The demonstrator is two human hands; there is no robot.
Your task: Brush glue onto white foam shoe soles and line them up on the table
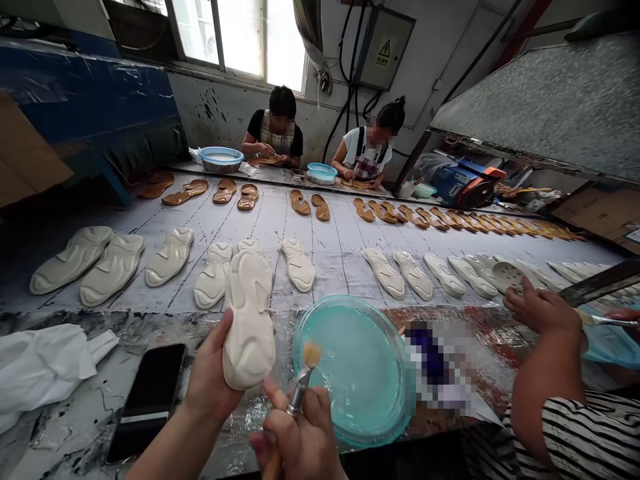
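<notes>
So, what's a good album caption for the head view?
Left hand holds a cream sole; right hand grips a brush near a teal basin.

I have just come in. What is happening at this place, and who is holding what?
The person's left hand holds up a white sole, and the right hand grips a brush, its bristles seen against a teal basin of liquid. More white soles lie on the white sheet, with brown soles beyond. A co-worker's hand holds a pale sole; across, two people handle brown ones.
</notes>
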